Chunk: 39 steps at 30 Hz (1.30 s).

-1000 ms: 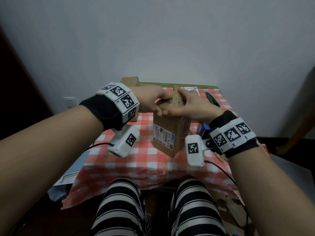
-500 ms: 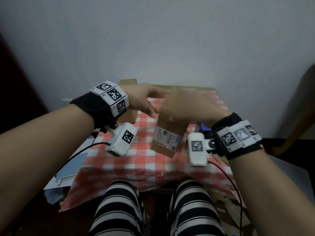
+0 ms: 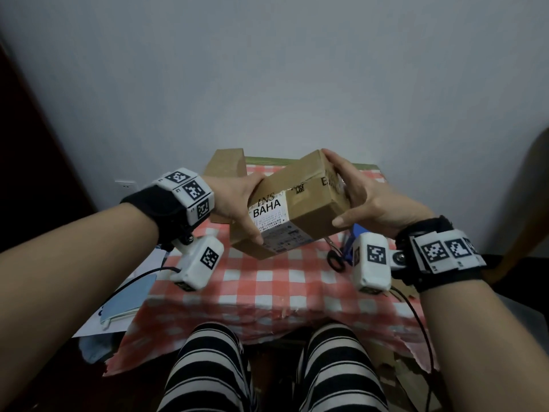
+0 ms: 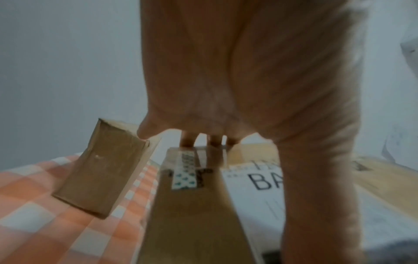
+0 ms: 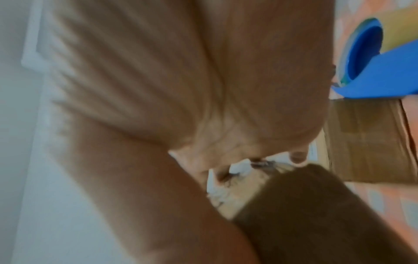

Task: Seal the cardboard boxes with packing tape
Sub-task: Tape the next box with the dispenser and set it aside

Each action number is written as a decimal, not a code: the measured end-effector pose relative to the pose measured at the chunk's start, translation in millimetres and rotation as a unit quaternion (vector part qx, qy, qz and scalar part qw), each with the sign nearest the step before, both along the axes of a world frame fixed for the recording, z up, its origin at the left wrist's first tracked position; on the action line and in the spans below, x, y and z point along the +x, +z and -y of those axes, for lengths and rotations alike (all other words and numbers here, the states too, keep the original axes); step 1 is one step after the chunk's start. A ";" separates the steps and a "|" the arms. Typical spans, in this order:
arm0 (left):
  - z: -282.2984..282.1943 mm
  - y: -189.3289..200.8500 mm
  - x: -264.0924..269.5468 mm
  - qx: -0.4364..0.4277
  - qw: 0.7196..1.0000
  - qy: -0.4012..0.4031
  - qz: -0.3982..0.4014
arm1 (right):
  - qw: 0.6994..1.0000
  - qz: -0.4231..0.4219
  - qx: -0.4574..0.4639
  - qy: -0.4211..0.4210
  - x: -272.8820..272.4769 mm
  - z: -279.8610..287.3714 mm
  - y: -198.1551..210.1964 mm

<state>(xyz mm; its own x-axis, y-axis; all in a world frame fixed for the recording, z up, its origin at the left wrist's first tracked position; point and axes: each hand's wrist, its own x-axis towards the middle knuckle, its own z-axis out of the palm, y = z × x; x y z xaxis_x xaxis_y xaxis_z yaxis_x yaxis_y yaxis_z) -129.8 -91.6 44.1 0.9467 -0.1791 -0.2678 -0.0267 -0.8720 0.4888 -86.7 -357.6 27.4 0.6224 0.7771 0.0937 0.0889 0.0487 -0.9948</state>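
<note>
A brown cardboard box (image 3: pixel 300 209) with a white "BAHA" label hangs tilted on its side above the checked table. My left hand (image 3: pixel 237 203) grips its left end, thumb on the labelled face. My right hand (image 3: pixel 356 197) grips the right end, fingers over the far top edge and thumb at the lower edge. In the left wrist view my fingers (image 4: pixel 187 141) reach over the box (image 4: pixel 192 214), which carries a short patterned tape strip. The right wrist view is blurred; the box (image 5: pixel 305 205) is dark below my palm. A blue tape dispenser (image 5: pixel 371 59) lies on the table.
A second cardboard box (image 3: pixel 227 163) stands at the table's back left. Scissors (image 3: pixel 334 257) and the blue dispenser (image 3: pixel 350 242) lie under my right hand. The table (image 3: pixel 267 281) has a red checked cloth. Papers and a blue notebook (image 3: pixel 127 298) sit lower left. My striped knees are below.
The box stood on end with both hands at its top. My left hand let go briefly; now the box is turned onto its side, raised, and held at both ends.
</note>
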 end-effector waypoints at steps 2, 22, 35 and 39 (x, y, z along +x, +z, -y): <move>1.5 -2.1 -2.3 0.026 0.999 0.000 0.024 | 0.999 -0.037 0.002 -0.016 -0.1 0.8 -3.0; -7.7 4.6 -8.7 -0.220 0.966 0.108 -0.077 | 0.975 -0.179 0.048 -0.121 17.7 12.6 -25.5; 5.2 17.0 -16.2 -0.310 0.938 0.139 0.066 | 0.949 -0.144 -0.082 -0.269 8.6 -16.0 -20.3; 12.4 21.2 -11.9 -0.205 0.971 0.079 0.093 | 0.968 -0.079 -0.096 -0.220 0.9 -20.9 -15.1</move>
